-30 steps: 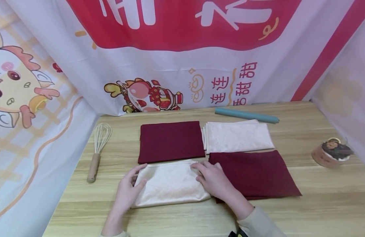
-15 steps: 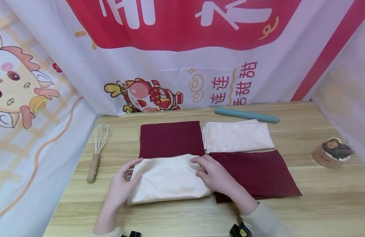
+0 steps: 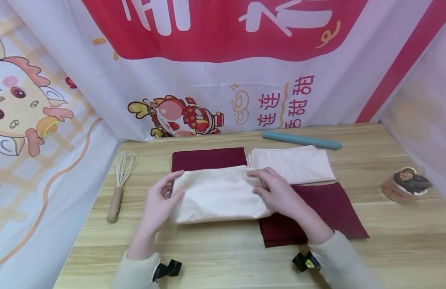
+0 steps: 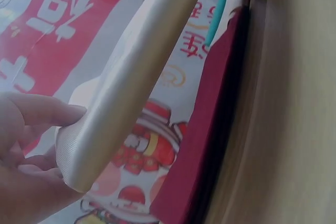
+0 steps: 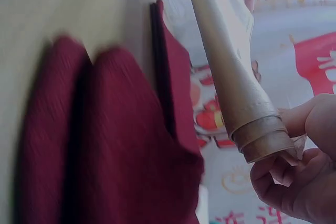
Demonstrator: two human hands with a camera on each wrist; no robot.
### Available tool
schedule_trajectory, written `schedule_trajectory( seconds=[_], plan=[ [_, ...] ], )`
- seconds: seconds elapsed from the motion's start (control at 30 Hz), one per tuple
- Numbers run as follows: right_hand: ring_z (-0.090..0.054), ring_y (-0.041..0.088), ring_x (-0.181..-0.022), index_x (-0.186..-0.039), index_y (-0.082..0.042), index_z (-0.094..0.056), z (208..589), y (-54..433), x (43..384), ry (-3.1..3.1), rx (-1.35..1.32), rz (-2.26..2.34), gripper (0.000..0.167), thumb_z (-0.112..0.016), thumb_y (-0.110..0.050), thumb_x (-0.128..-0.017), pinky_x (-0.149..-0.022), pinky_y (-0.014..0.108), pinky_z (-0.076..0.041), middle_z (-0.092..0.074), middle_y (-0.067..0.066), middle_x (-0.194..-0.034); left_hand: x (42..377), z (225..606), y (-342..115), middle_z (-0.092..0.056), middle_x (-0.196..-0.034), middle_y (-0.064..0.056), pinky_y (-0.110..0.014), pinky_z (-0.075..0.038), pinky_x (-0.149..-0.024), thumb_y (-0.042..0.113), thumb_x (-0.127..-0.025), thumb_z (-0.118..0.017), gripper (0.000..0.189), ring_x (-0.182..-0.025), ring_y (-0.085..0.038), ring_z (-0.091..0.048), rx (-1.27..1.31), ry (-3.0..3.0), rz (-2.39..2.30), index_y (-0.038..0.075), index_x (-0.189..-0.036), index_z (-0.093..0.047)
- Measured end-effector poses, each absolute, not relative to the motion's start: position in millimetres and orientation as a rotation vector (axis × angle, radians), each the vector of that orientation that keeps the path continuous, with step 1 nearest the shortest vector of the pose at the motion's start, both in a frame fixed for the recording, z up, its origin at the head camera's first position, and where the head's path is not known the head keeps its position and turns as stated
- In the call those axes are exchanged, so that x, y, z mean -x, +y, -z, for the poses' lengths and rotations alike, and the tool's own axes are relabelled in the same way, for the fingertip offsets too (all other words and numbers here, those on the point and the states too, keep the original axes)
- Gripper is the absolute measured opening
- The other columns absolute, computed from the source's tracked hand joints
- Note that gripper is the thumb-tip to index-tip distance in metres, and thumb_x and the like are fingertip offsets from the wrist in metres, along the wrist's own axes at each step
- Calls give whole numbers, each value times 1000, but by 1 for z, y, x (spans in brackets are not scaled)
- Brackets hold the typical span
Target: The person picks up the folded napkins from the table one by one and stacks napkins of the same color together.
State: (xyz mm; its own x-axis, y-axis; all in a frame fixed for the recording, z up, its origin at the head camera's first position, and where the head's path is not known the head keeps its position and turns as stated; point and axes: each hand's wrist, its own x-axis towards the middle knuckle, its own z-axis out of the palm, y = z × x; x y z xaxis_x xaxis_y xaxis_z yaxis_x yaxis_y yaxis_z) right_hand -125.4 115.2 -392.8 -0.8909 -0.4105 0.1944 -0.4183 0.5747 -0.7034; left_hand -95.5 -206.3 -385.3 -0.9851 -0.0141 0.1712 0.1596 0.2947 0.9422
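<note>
A folded cream cloth (image 3: 219, 196) is lifted off the table, held by both hands at its two short ends. My left hand (image 3: 159, 204) grips the left end, thumb on the near face and fingers behind. At the other end, my right hand (image 3: 281, 194) pinches the cloth; its stacked folds (image 5: 262, 137) show in the right wrist view. In the left wrist view the smooth folded edge (image 4: 126, 82) slants up from the left thumb. Behind the cloth lies a folded maroon cloth (image 3: 208, 158), partly covered in the head view. A second maroon cloth (image 3: 328, 208) lies under the right forearm.
Another folded cream cloth (image 3: 291, 164) lies at the back right, with a teal roll (image 3: 302, 140) behind it. A whisk (image 3: 119, 184) with a wooden handle lies at the left. A decorated cup (image 3: 405, 186) stands far right. Printed curtains (image 3: 215, 72) enclose the table (image 3: 215, 257).
Both hands have raised the cream cloth off the table and carried it away from the body, first a little left, then right. It now overlaps more of the back maroon cloth.
</note>
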Motion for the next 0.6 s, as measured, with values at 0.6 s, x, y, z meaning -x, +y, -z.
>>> schedule_trajectory(
  seconds=[0.6],
  plan=[
    [-47,27,-93,-122,-5,-62,392,215,181,-2711,-575,-1064,36,-68,-1,-86,-79,45,-40,-55,18,-113,185,396,-97,-67,-101,-10,-30,-54,-66,-3,-81,-71,45,-85,-21,-62,152,-2364,1870,13,-122,-65]
  ],
)
